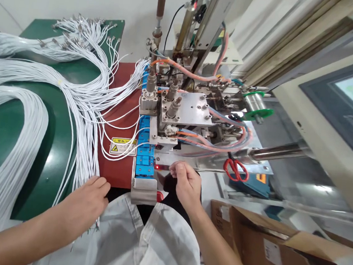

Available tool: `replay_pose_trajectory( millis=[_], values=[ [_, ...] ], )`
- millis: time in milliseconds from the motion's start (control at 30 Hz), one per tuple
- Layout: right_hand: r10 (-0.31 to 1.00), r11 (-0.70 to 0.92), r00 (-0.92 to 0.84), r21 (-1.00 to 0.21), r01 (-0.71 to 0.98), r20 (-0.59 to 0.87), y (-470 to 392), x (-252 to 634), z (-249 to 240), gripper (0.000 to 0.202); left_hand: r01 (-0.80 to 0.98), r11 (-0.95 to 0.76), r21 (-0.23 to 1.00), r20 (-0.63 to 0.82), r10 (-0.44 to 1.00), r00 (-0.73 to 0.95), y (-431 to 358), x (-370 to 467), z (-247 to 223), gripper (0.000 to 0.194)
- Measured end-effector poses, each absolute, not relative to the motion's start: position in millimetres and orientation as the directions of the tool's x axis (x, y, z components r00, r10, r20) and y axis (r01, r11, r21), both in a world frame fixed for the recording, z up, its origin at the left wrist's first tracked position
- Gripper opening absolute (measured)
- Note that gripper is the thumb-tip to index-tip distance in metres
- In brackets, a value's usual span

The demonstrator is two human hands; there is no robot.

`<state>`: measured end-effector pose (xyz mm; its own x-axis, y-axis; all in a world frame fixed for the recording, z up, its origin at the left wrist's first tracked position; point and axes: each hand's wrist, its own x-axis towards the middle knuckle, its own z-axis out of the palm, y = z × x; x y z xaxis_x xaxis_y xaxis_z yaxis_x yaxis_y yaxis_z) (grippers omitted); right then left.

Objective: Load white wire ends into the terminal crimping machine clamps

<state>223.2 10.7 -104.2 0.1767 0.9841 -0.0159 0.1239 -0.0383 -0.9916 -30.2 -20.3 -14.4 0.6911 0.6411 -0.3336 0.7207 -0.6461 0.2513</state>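
At the front edge of the red plate, my left hand is closed over the lower end of a bundle of white cables. The cables run under the fingers, and stripped-looking ends hang below the hand. My right hand is closed in a pinch in front of the machine, right of the blue clamp blocks and a small red light. Whatever its fingertips hold, if anything, is too small to make out. Several white cables loop from the bundle into the row of blue blocks, which passes beneath the machine's metal head.
More cable bundles cover the green table. Red-handled scissors lie right of the machine, below a solder-like wire spool. A screen juts in at the right, above an open cardboard box. A metal chute faces my lap.
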Motion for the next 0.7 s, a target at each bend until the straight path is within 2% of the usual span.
replay_pose_trajectory(
  millis=[133, 267, 367, 500, 633, 700],
  values=[
    [0.988, -0.023, 0.154, -0.992, 0.121, -0.004, 8.5, 223.4, -101.8, 0.033, 0.680, -0.687, 0.255, -0.345, 0.592, 0.728, -14.2, -26.3, -18.2, 0.018],
    [0.988, -0.008, 0.152, -0.992, 0.127, 0.011, 2.6, 223.1, -97.3, 0.032, 0.631, -0.696, 0.344, -0.322, 0.544, 0.775, 5.1, -4.9, -12.9, 0.015],
    [0.989, 0.032, 0.143, -0.994, 0.107, 0.047, -4.3, 220.2, -91.2, 0.029, 0.671, -0.574, 0.470, -0.203, 0.669, 0.715, 20.0, 14.8, -14.3, 0.018],
    [0.988, 0.095, 0.116, -0.993, 0.075, 0.103, -9.9, 214.5, -82.4, 0.023, 0.676, -0.382, 0.631, -0.019, 0.862, 0.506, 29.3, 32.7, -27.0, 0.015],
    [0.983, 0.102, 0.137, -0.984, 0.148, 0.122, -3.9, 212.4, -73.8, 0.012, 0.641, -0.338, 0.689, 0.029, 0.897, 0.442, 26.1, 41.4, -37.4, 0.013],
    [0.985, 0.120, 0.100, -0.971, 0.208, 0.143, 1.0, 212.6, -69.0, 0.011, 0.629, -0.341, 0.698, 0.052, 0.901, 0.430, 22.4, 45.8, -39.9, 0.018]
  ],
)
